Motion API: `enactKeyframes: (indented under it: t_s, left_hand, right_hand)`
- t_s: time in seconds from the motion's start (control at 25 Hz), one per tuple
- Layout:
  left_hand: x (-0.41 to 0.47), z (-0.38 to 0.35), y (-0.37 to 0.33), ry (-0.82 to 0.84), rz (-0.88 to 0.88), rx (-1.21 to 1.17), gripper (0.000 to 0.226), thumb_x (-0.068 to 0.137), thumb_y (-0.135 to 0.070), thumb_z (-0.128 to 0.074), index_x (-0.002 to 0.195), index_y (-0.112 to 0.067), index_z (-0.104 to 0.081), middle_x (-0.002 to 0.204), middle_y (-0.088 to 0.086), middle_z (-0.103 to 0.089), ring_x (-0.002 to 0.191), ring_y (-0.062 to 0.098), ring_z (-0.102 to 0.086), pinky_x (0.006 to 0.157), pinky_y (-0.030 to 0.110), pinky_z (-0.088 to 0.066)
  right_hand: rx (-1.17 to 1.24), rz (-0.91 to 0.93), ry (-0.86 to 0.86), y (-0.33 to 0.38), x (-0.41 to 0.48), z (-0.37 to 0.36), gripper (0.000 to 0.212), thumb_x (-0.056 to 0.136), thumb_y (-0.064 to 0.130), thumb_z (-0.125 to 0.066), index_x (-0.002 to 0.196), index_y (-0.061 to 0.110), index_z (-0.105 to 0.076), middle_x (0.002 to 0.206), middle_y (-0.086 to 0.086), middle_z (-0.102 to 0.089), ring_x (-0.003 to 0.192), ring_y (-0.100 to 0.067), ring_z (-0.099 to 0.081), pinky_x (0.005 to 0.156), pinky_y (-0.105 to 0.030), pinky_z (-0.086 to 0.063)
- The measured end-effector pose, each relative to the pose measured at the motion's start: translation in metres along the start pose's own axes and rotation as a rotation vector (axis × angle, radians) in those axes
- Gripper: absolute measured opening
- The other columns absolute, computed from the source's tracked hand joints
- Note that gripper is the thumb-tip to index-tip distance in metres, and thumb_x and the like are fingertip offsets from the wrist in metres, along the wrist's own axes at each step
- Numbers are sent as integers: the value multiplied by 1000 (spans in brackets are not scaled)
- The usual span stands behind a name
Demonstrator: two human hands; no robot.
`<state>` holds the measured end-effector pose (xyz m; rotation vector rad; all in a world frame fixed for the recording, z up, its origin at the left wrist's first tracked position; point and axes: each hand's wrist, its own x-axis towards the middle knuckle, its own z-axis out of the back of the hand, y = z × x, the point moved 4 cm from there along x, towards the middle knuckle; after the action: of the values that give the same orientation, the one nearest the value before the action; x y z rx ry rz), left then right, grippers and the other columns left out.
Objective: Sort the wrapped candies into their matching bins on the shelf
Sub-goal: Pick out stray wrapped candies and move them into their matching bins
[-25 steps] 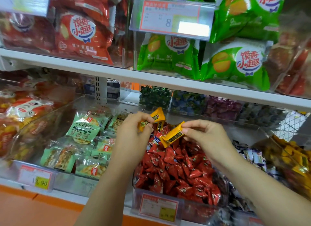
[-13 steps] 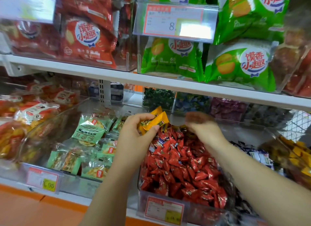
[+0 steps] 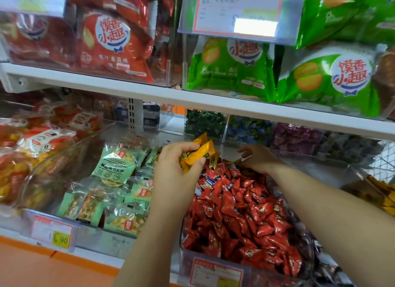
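Observation:
My left hand (image 3: 177, 171) grips two or three yellow-orange wrapped candies (image 3: 197, 151) above the back left of a clear bin (image 3: 184, 255) heaped with red wrapped candies (image 3: 235, 212). Another yellow candy (image 3: 214, 161) stands among the red ones just under that bunch. My right hand (image 3: 259, 158) reaches down into the back of the same bin, palm down, with its fingertips among the candies. Whether those fingers hold anything is hidden.
Green snack packs (image 3: 113, 169) fill the bin to the left. A bin of yellow candies (image 3: 382, 192) lies at far right. Small bins of green (image 3: 205, 122), blue (image 3: 248, 128) and purple candies (image 3: 295, 137) line the back. The shelf board (image 3: 149, 94) hangs close overhead.
My right hand passed its yellow candy to the left hand, which now holds the bunch. The right hand then went down into the back of the red candy bin.

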<state>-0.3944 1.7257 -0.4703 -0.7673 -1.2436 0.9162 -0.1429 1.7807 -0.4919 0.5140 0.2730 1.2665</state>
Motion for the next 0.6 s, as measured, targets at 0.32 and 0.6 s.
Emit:
enactKeyframes:
  t_s: [0.32,0.6]
  left_hand:
    - [0,0,-2,-12,-9,20,29,84,-20,-67,90,-45,-53,108,-12,-53,95,10,-54,90,33,-47]
    - [0,0,1,-20,-3,32,25,83,-22,-67,93,-42,-55,106,-15,-53,95,10,-55,88,35,-49]
  right_hand:
    - [6,96,56,5,2,-5,29,84,5,-61,112,11,-63,115,-8,-63,102,-19,-58,87,-25,-42]
    - [425,191,-85,36,-3,3,29,82,8,-67,111,14,-63,99,1,-63,95,-16,-59,85,-25,-47]
